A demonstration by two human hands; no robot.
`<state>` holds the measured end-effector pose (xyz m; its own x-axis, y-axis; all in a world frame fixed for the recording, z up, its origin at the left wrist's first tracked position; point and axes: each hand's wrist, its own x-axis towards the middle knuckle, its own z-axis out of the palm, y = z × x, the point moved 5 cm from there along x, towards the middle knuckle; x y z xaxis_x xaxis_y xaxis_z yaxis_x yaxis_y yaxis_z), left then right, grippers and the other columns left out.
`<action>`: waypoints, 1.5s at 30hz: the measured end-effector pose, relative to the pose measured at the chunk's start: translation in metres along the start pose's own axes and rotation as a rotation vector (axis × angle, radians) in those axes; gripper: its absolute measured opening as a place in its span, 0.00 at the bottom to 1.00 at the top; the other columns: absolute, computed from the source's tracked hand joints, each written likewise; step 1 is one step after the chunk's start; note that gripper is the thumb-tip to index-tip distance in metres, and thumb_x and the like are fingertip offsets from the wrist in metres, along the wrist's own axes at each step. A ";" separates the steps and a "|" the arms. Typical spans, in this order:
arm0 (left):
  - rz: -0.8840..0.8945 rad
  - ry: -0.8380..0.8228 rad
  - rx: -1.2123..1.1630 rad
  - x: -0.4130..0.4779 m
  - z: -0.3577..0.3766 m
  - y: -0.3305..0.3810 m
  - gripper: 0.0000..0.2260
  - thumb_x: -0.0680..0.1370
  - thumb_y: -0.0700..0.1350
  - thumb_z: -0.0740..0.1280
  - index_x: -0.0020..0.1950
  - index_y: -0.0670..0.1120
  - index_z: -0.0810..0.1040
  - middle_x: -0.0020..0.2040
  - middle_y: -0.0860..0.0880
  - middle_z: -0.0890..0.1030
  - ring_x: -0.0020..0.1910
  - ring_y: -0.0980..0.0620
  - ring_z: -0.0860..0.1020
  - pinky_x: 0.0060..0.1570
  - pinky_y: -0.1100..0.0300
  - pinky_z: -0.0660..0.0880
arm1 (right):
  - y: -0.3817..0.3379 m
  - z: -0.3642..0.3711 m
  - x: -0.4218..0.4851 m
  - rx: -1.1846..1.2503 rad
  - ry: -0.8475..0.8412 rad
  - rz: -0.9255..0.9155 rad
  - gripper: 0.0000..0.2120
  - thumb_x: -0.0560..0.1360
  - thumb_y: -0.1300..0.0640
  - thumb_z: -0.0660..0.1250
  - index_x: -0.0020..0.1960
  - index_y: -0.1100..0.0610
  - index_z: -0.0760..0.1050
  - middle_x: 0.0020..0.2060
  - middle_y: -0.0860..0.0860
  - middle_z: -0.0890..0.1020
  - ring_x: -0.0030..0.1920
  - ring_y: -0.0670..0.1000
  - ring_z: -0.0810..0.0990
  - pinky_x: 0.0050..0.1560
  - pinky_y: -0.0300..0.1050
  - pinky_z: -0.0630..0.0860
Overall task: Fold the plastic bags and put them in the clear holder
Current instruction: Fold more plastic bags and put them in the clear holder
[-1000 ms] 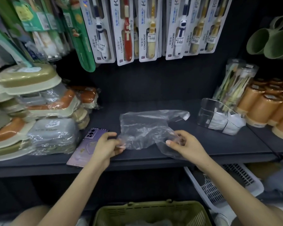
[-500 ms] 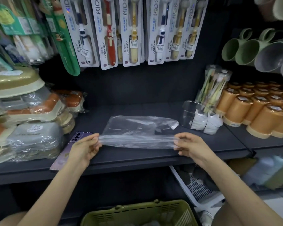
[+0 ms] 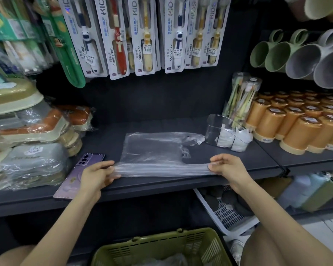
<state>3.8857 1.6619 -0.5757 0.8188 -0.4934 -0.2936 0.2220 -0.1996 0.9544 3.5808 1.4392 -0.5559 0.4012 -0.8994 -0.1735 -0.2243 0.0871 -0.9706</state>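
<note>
Plastic bag lies flat on your dark shelf, its near edge pinched taut between your left hand and right hand. Clear holder stands just right of it, apparently holding folded bags, with a purple phone under your left hand.

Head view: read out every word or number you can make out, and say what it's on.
"KIDS": top of the white hanging toothbrush cards.
"CONDENSE": down those cards' sides.
Too blurred to read: white price stickers, orange cups' lid labels.
</note>
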 end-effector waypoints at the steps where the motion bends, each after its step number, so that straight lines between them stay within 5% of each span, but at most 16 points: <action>1: -0.011 0.007 0.000 0.000 0.000 -0.003 0.09 0.79 0.32 0.62 0.56 0.40 0.77 0.43 0.44 0.79 0.24 0.56 0.80 0.21 0.71 0.69 | 0.001 0.000 0.000 -0.062 0.012 -0.028 0.08 0.70 0.71 0.72 0.42 0.61 0.77 0.36 0.54 0.77 0.36 0.49 0.76 0.34 0.32 0.74; 5: 0.046 0.070 0.108 0.000 -0.001 -0.005 0.08 0.79 0.31 0.61 0.55 0.38 0.77 0.38 0.46 0.78 0.24 0.56 0.80 0.21 0.71 0.69 | 0.004 0.002 0.002 0.008 -0.035 0.064 0.08 0.69 0.70 0.73 0.46 0.63 0.78 0.36 0.55 0.78 0.33 0.49 0.75 0.34 0.35 0.74; 8: 0.136 0.063 0.253 -0.003 -0.003 -0.002 0.09 0.79 0.35 0.62 0.58 0.39 0.77 0.37 0.45 0.79 0.32 0.51 0.79 0.25 0.68 0.72 | -0.008 -0.001 0.007 0.055 0.071 0.083 0.08 0.73 0.62 0.72 0.51 0.60 0.79 0.45 0.53 0.81 0.45 0.50 0.77 0.44 0.42 0.73; 11: 0.256 0.034 0.456 -0.009 -0.002 0.002 0.08 0.79 0.41 0.64 0.57 0.42 0.78 0.37 0.47 0.81 0.32 0.50 0.80 0.33 0.60 0.75 | -0.044 0.033 0.005 -0.256 0.138 -0.218 0.07 0.76 0.56 0.68 0.54 0.55 0.79 0.52 0.49 0.81 0.54 0.49 0.78 0.54 0.42 0.71; 16: 0.442 0.017 0.629 -0.017 -0.005 0.010 0.14 0.77 0.42 0.68 0.63 0.47 0.76 0.32 0.44 0.80 0.34 0.48 0.79 0.38 0.60 0.72 | -0.075 0.169 0.006 -0.809 -0.215 -0.706 0.18 0.81 0.53 0.60 0.69 0.55 0.72 0.70 0.52 0.72 0.71 0.52 0.66 0.71 0.44 0.58; 19: 0.480 0.012 0.700 -0.020 -0.005 0.014 0.13 0.76 0.41 0.69 0.60 0.46 0.79 0.31 0.49 0.78 0.34 0.49 0.78 0.38 0.61 0.70 | -0.071 0.232 0.021 -1.081 -0.345 -0.782 0.21 0.83 0.53 0.54 0.75 0.55 0.63 0.76 0.53 0.62 0.76 0.53 0.56 0.75 0.47 0.48; 24: 0.547 -0.009 0.890 -0.023 -0.004 0.015 0.09 0.78 0.44 0.66 0.57 0.48 0.81 0.30 0.55 0.75 0.41 0.49 0.78 0.38 0.60 0.65 | -0.048 0.277 0.052 -1.366 -0.482 -0.658 0.23 0.84 0.49 0.49 0.77 0.55 0.58 0.77 0.54 0.57 0.77 0.54 0.50 0.75 0.54 0.43; 28: 0.525 -0.082 1.046 -0.022 -0.007 0.010 0.09 0.79 0.46 0.64 0.57 0.50 0.80 0.44 0.47 0.83 0.50 0.46 0.79 0.46 0.55 0.73 | -0.036 0.287 0.062 -1.339 -0.443 -0.593 0.24 0.83 0.46 0.49 0.77 0.53 0.58 0.77 0.53 0.57 0.77 0.53 0.50 0.75 0.59 0.42; 32: 0.503 -0.095 1.167 -0.024 -0.012 0.018 0.11 0.78 0.53 0.65 0.58 0.53 0.79 0.47 0.48 0.82 0.52 0.47 0.78 0.45 0.57 0.69 | -0.042 0.282 0.051 -1.266 -0.417 -0.645 0.24 0.82 0.45 0.51 0.76 0.52 0.59 0.77 0.53 0.58 0.77 0.53 0.51 0.75 0.58 0.42; 35: 0.757 0.091 1.191 -0.022 -0.016 0.035 0.07 0.76 0.47 0.69 0.49 0.46 0.83 0.42 0.43 0.79 0.42 0.39 0.78 0.40 0.53 0.75 | -0.050 0.260 0.036 -1.202 -0.278 -0.777 0.24 0.82 0.46 0.50 0.75 0.53 0.62 0.76 0.55 0.61 0.77 0.55 0.54 0.75 0.59 0.42; 37: 0.941 0.119 1.222 -0.019 -0.004 0.037 0.11 0.75 0.44 0.63 0.43 0.42 0.84 0.41 0.41 0.79 0.37 0.38 0.77 0.36 0.50 0.78 | -0.049 0.243 0.016 -1.168 -0.152 -0.882 0.25 0.80 0.47 0.49 0.70 0.57 0.71 0.70 0.57 0.71 0.73 0.59 0.65 0.73 0.63 0.52; 40: 0.933 -0.155 1.326 -0.011 0.027 0.021 0.26 0.77 0.51 0.50 0.58 0.37 0.81 0.58 0.39 0.81 0.57 0.37 0.80 0.56 0.45 0.76 | -0.023 0.228 -0.008 -1.214 -0.155 -0.946 0.24 0.77 0.49 0.52 0.62 0.58 0.79 0.62 0.58 0.79 0.65 0.60 0.75 0.70 0.63 0.58; 42: 0.817 -0.291 1.394 -0.006 0.034 0.002 0.43 0.74 0.65 0.32 0.74 0.39 0.65 0.75 0.44 0.64 0.75 0.45 0.63 0.73 0.53 0.56 | -0.005 0.210 -0.011 -1.274 -0.192 -0.893 0.24 0.78 0.48 0.51 0.64 0.57 0.77 0.63 0.57 0.78 0.66 0.59 0.75 0.68 0.61 0.53; 45: 0.703 -0.330 1.414 0.000 0.029 -0.015 0.55 0.61 0.68 0.15 0.79 0.45 0.48 0.79 0.51 0.48 0.78 0.53 0.46 0.72 0.62 0.37 | 0.009 0.158 -0.003 -1.284 -0.206 -0.714 0.33 0.81 0.41 0.36 0.72 0.54 0.68 0.70 0.58 0.70 0.73 0.59 0.65 0.71 0.57 0.42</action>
<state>3.8673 1.6403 -0.5920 0.3576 -0.9337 -0.0181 -0.9235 -0.3564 0.1416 3.7174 1.5105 -0.5909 0.8529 -0.5034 0.1383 -0.4985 -0.8640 -0.0707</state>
